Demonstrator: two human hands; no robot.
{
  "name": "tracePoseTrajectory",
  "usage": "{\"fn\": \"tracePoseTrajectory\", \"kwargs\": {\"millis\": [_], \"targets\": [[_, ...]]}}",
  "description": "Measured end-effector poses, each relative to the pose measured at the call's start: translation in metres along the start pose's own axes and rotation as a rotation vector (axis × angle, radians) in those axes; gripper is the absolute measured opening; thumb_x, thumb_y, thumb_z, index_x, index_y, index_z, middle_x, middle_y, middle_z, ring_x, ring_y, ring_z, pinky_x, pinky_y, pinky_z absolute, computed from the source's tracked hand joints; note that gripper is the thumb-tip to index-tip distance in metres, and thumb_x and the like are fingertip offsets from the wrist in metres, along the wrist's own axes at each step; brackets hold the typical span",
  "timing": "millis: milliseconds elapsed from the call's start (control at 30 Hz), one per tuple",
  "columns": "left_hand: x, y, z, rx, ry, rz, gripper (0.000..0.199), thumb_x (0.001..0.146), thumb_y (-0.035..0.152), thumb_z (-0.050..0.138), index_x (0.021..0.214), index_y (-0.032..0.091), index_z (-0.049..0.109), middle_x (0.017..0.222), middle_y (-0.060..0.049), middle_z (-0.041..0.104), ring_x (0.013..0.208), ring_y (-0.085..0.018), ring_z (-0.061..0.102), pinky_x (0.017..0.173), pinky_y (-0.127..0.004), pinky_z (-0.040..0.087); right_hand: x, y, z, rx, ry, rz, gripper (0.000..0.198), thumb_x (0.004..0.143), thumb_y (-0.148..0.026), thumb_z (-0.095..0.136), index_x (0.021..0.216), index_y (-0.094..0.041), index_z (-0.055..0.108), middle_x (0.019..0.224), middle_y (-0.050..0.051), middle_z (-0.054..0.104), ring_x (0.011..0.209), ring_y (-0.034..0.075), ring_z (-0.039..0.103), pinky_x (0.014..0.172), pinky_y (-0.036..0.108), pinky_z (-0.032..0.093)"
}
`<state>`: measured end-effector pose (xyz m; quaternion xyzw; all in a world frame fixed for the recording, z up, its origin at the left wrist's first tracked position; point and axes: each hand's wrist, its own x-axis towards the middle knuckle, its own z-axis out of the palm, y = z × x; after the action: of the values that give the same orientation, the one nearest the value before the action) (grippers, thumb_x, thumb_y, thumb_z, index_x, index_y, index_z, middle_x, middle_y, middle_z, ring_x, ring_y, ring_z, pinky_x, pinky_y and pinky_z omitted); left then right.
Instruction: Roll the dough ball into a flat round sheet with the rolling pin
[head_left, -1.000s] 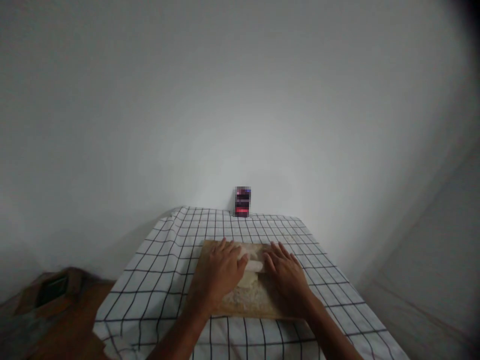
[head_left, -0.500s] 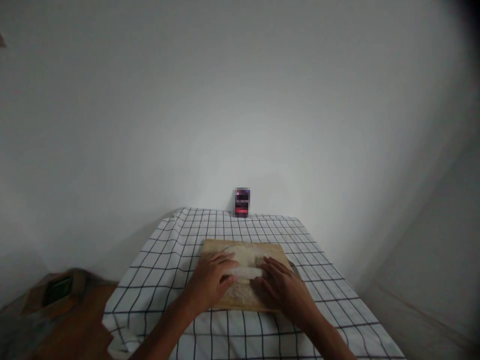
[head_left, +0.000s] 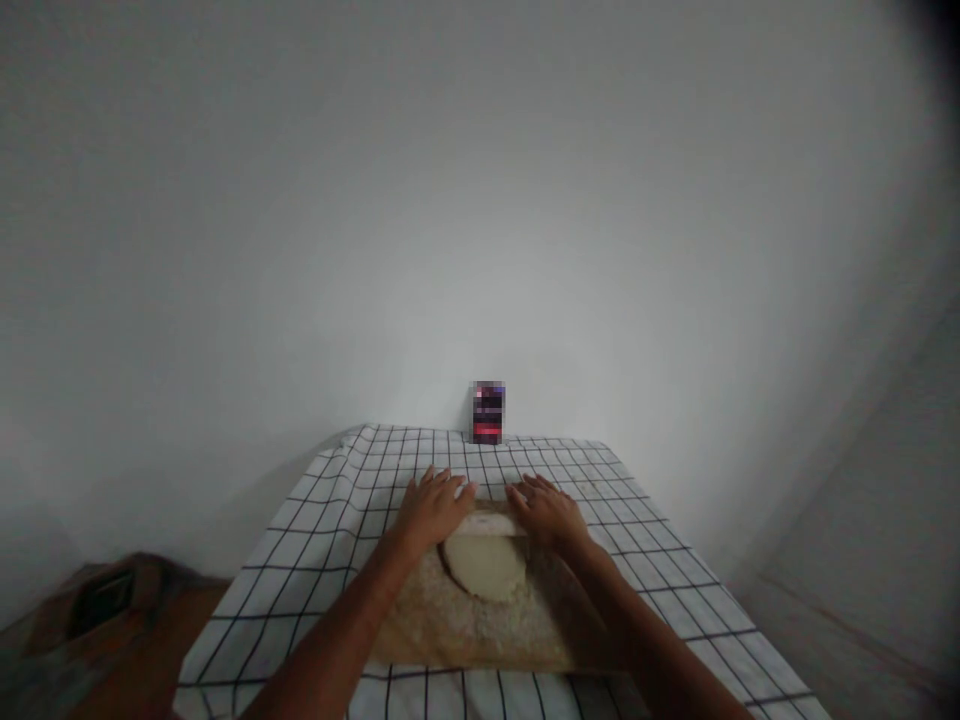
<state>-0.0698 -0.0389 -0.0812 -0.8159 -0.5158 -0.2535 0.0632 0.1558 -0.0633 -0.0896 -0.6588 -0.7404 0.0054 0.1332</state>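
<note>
A pale rolling pin point(head_left: 491, 523) lies crosswise near the far edge of a floured wooden board point(head_left: 450, 640). Over its left end rests my left hand point(head_left: 439, 508), palm down, fingers stretched forward rather than wrapped around. My right hand point(head_left: 551, 512) lies on the other end in the same way, its fingers also extended. Between my forearms, a flat round sheet of dough point(head_left: 489, 568) shows on the board, its far part hidden by the pin and hands. The pin's ends are covered by my hands.
The board sits on a table with a white, black-checked cloth point(head_left: 315, 540). At its back edge, a small dark, pixelated object point(head_left: 488, 413) stands upright by the pale wall point(head_left: 480, 250). Low at the left is a brownish box-like object point(head_left: 105, 605).
Both hands and the rolling pin have moved forward, from mid-board to its far edge. More of the dough now shows on the near side of the pin. The view has shifted slightly.
</note>
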Motion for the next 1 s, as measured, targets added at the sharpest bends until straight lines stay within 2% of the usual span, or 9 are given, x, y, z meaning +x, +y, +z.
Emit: {"fn": "tracePoseTrajectory", "kwargs": {"millis": [167,333,433,533,667,800,867,933,1000], "targets": [[-0.034,0.017,-0.011,0.052,-0.044,0.01,0.034,0.106,0.038,0.054,0.128,0.025,0.076,0.144,-0.011,0.073,0.146,-0.034,0.058,0.123,-0.057,0.045,-0.035,-0.001,0.003,-0.016,0.004,-0.047,0.039,0.11,-0.037,0.043,0.132,-0.026,0.073,0.147,0.014,0.068,0.15,0.035,0.05,0.121,0.059,0.042],[-0.092,0.038,-0.013,0.022,0.09,0.021,0.044,0.107,0.04,0.048,0.143,0.027,0.069,0.157,-0.007,0.062,0.152,-0.032,0.051,0.129,-0.052,0.043,-0.094,-0.003,0.017,0.066,0.164,-0.071,0.046,0.11,-0.043,0.04,0.142,-0.027,0.068,0.156,0.009,0.063,0.154,0.032,0.047,0.122,0.053,0.047],[-0.114,0.048,-0.018,0.026,0.095,0.014,0.052,0.108,0.043,0.045,0.154,0.022,0.059,0.163,-0.009,0.056,0.153,-0.035,0.05,0.128,-0.058,0.043,-0.115,-0.002,0.018,0.114,0.243,-0.052,0.051,0.109,-0.049,0.042,0.151,-0.027,0.061,0.162,0.01,0.056,0.155,0.03,0.046,0.122,0.053,0.047],[-0.108,0.049,-0.021,0.013,0.048,0.017,0.05,0.111,0.041,0.041,0.151,0.017,0.06,0.16,-0.013,0.058,0.152,-0.034,0.051,0.128,-0.06,0.041,-0.113,0.0,0.01,0.106,0.22,-0.044,0.052,0.108,-0.049,0.045,0.148,-0.023,0.063,0.16,0.014,0.058,0.152,0.031,0.049,0.123,0.054,0.045],[-0.073,0.041,-0.015,0.042,0.01,-0.014,0.046,0.112,0.041,0.04,0.131,0.017,0.074,0.143,-0.013,0.073,0.142,-0.032,0.061,0.127,-0.058,0.041,-0.093,-0.003,-0.002,0.103,0.109,-0.068,0.044,0.11,-0.047,0.042,0.131,-0.027,0.075,0.148,0.009,0.069,0.145,0.031,0.057,0.121,0.051,0.046],[-0.045,0.038,-0.014,0.123,0.007,-0.001,0.04,0.111,0.036,0.042,0.116,0.02,0.079,0.13,-0.013,0.079,0.136,-0.032,0.066,0.119,-0.055,0.047,-0.081,-0.01,-0.011,0.136,0.096,0.006,0.049,0.113,-0.043,0.034,0.128,-0.025,0.076,0.146,0.008,0.071,0.14,0.028,0.062,0.12,0.047,0.048],[-0.043,0.039,-0.015,0.135,0.01,0.02,0.043,0.111,0.035,0.039,0.114,0.019,0.079,0.125,-0.014,0.081,0.135,-0.031,0.066,0.118,-0.052,0.048,-0.078,-0.012,-0.014,0.139,0.113,0.021,0.047,0.113,-0.042,0.035,0.128,-0.024,0.075,0.146,0.009,0.071,0.142,0.026,0.061,0.122,0.046,0.046],[-0.049,0.041,-0.016,0.118,0.022,0.026,0.046,0.112,0.036,0.038,0.118,0.015,0.078,0.131,-0.016,0.078,0.14,-0.032,0.062,0.121,-0.052,0.046,-0.078,-0.011,-0.014,0.145,0.114,0.022,0.048,0.113,-0.042,0.034,0.128,-0.024,0.075,0.148,0.008,0.069,0.143,0.026,0.059,0.119,0.046,0.049],[-0.066,0.044,-0.016,0.081,0.04,0.02,0.047,0.111,0.038,0.038,0.125,0.014,0.076,0.14,-0.016,0.074,0.145,-0.031,0.058,0.124,-0.05,0.045,-0.082,-0.006,-0.013,0.168,0.111,-0.023,0.048,0.113,-0.042,0.034,0.131,-0.024,0.074,0.153,0.008,0.066,0.151,0.027,0.051,0.122,0.048,0.046]]}}
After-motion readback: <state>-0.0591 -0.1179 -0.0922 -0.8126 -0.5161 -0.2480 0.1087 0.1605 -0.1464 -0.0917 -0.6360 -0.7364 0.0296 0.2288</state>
